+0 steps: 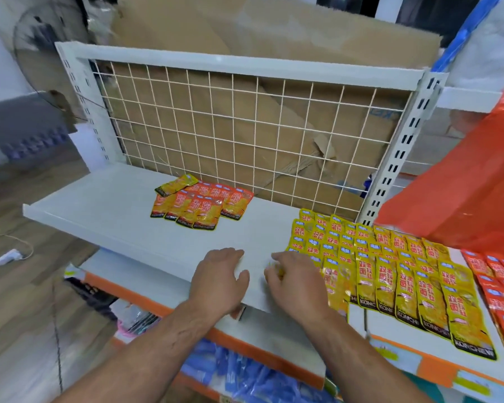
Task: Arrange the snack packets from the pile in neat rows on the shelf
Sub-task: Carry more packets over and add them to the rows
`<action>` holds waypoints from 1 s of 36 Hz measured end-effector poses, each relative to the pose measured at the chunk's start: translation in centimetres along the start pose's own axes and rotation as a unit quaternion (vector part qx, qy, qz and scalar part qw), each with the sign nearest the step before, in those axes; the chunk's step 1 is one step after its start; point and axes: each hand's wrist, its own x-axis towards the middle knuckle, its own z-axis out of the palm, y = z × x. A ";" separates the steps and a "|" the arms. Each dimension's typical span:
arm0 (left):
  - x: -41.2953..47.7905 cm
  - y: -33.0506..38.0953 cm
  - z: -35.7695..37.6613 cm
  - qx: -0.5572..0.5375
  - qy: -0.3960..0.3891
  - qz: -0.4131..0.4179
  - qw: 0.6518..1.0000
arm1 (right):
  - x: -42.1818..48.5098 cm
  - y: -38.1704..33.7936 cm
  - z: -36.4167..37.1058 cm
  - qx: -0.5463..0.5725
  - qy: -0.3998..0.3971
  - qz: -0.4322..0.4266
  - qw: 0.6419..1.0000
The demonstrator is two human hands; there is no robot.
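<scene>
A small pile of orange and yellow snack packets (201,203) lies near the back middle of the white shelf (99,205). Yellow packets (384,271) lie in overlapping rows on the shelf's right part, with red-orange packets (501,286) further right. My left hand (218,279) rests palm down on the shelf's front edge, fingers apart, holding nothing. My right hand (296,282) is beside it at the left edge of the yellow rows, fingers curled over a yellow packet (275,270) that is mostly hidden and blurred.
A white wire grid (245,126) backs the shelf, with brown cardboard (274,33) behind it. A red plastic bag (463,184) hangs at the right. A lower shelf with an orange edge (259,356) holds blue packets (245,376). A fan (41,59) stands at the left.
</scene>
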 end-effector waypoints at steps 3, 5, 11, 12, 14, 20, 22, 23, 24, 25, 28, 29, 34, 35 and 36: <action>1.3 -2.3 -0.7 -0.008 0.014 -0.012 1.000 | 1.6 -1.5 1.3 0.007 -0.015 -0.005 1.000; 2.3 -3.9 -1.1 -0.018 0.022 -0.019 0.999 | 3.0 -2.6 2.2 0.002 -0.022 -0.006 1.000; 6.5 -9.3 -2.9 -0.018 0.032 -0.020 0.999 | 8.2 -6.8 6.3 0.014 -0.032 0.013 0.999; 7.3 -10.3 -3.1 -0.018 0.032 -0.023 0.999 | 9.2 -7.5 7.1 0.017 -0.035 0.022 0.999; 9.3 -12.3 -3.4 -0.024 0.044 -0.026 0.998 | 11.2 -8.9 8.5 0.020 -0.040 0.040 0.998; 14.6 -16.7 -4.1 0.002 0.000 -0.026 1.000 | 16.0 -11.5 12.1 -0.024 -0.037 0.094 0.995; 16.2 -17.7 -4.2 0.016 -0.008 -0.016 1.000 | 17.4 -12.2 12.9 -0.037 -0.030 0.128 0.991; 17.0 -18.0 -4.3 0.026 -0.015 -0.012 0.999 | 17.9 -12.6 13.1 -0.043 -0.026 0.143 0.988; 17.6 -18.2 -4.5 0.035 -0.027 -0.010 0.999 | 18.4 -12.8 13.5 -0.047 -0.024 0.158 0.986; 18.1 -18.2 -4.6 0.044 -0.040 -0.012 0.998 | 18.7 -13.1 13.7 -0.052 -0.024 0.171 0.984; 19.1 -18.0 -5.1 0.073 -0.071 -0.026 0.994 | 19.2 -13.5 14.4 -0.073 -0.038 0.194 0.977; 19.3 -18.0 -5.1 0.075 -0.076 -0.027 0.994 | 19.3 -13.6 14.5 -0.080 -0.045 0.203 0.975; 20.0 -17.8 -4.3 0.065 -0.097 -0.042 0.992 | 19.9 -13.7 14.3 -0.068 -0.057 0.239 0.967; 20.1 -17.7 -4.2 0.061 -0.097 -0.050 0.992 | 20.0 -13.8 14.3 -0.064 -0.059 0.244 0.966; 20.2 -17.6 -4.2 0.051 -0.097 -0.056 0.992 | 20.0 -14.0 14.3 -0.059 -0.061 0.250 0.965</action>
